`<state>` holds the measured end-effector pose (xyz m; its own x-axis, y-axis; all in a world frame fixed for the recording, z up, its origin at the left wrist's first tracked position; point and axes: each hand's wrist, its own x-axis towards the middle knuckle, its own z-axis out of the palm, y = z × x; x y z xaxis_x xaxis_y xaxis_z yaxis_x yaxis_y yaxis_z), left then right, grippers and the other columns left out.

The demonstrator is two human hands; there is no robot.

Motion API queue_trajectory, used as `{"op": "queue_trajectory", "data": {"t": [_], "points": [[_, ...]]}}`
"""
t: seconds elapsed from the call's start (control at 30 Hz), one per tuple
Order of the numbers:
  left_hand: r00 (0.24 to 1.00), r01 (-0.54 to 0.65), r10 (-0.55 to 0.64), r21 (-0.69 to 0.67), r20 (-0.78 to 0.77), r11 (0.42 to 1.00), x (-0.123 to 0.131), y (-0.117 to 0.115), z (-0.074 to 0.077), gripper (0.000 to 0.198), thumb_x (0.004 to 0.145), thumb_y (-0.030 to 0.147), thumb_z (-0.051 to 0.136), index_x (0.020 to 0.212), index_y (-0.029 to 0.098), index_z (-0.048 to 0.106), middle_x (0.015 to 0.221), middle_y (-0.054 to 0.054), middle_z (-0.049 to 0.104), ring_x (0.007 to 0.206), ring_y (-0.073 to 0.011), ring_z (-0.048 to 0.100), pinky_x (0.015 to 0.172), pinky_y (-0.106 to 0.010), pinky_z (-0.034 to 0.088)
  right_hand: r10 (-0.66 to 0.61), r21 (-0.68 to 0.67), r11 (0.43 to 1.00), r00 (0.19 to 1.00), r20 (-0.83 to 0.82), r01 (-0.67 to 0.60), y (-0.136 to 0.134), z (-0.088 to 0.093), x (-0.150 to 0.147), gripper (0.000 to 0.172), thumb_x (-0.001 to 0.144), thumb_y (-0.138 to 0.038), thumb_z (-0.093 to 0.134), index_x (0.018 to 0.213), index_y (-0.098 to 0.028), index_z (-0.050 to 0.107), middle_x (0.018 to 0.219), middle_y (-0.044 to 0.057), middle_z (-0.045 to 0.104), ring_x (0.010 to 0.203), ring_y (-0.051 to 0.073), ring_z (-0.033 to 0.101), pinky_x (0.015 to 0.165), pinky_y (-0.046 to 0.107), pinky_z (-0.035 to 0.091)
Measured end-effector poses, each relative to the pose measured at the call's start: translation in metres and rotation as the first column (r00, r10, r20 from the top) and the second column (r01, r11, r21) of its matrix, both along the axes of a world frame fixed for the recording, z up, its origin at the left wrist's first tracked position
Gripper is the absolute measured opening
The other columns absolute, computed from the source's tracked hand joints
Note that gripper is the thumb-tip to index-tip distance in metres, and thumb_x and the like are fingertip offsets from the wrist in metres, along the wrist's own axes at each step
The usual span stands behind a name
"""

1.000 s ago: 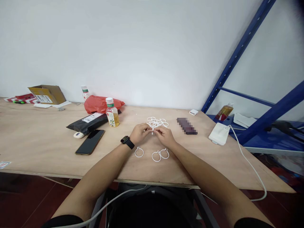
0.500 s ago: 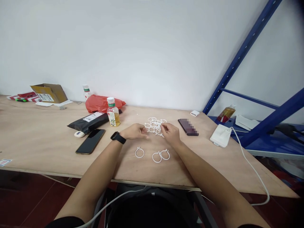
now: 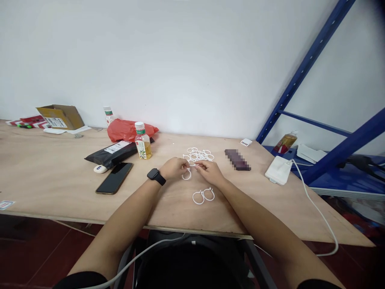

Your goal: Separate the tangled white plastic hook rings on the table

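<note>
My left hand (image 3: 177, 167), with a black watch on its wrist, pinches a white ring (image 3: 187, 174) that hangs below its fingertips. Close beside it, my right hand (image 3: 209, 170) has its thumb and fingers closed on another white ring (image 3: 192, 163), partly hidden between the hands. Just beyond the fingertips lies a loose pile of white rings (image 3: 198, 154). Nearer the table's front edge, two white rings (image 3: 198, 198) lie side by side, touching or nearly so.
On the wooden table (image 3: 168, 216), a phone (image 3: 114, 178), black package (image 3: 112, 153), drink bottle (image 3: 142, 142) and red bag (image 3: 124, 130) are left. At right are a blurred dark object (image 3: 237, 159), white charger (image 3: 246, 142), white device (image 3: 278, 170) with cable, and blue frame (image 3: 303, 68).
The single ring near the front has been picked up by my left hand. My right hand has moved slightly left, away from the pile, with a ring at its fingertips.
</note>
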<state>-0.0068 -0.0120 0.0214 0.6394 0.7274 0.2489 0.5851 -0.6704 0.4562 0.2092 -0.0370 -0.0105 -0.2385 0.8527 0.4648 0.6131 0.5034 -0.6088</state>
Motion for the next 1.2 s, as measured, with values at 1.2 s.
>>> {"op": "queue_trajectory", "data": {"t": [1.2], "points": [[0.919,-0.026,-0.056,0.202,0.390,0.979,0.017,-0.004,-0.012,0.024,0.090,0.035,0.057,0.101,0.017,0.068,0.097,-0.008,0.065,0.076,-0.0139,0.059,0.074,-0.028,0.048,-0.056,0.221,0.974,0.998,-0.003,0.055,0.000,0.004,-0.001,0.019,0.091,-0.032,0.053,0.090,-0.021,0.068,0.084,0.005,0.071,0.078,0.019,0.064,0.073,0.029,0.049]]}}
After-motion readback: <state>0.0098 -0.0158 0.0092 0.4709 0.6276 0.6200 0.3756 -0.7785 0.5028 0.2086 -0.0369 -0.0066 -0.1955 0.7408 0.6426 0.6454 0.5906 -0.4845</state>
